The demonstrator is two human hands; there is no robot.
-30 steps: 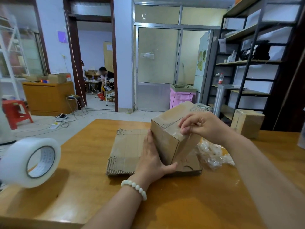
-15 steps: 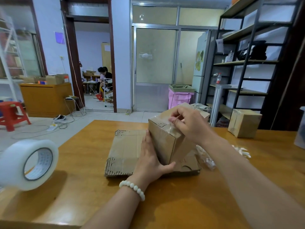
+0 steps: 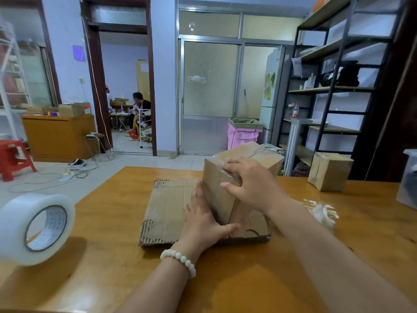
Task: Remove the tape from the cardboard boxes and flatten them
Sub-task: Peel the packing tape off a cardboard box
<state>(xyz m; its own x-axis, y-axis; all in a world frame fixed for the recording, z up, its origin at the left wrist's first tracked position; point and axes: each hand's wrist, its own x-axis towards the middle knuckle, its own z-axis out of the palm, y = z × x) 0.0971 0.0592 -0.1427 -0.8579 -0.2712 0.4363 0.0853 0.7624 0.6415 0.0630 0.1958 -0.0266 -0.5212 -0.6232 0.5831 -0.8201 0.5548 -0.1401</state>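
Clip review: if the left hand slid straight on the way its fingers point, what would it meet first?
Likely nothing solid: the left hand lies flat against the left side of the box, fingers pointing away over the flattened cardboard. Beyond that is table; depth is unclear.
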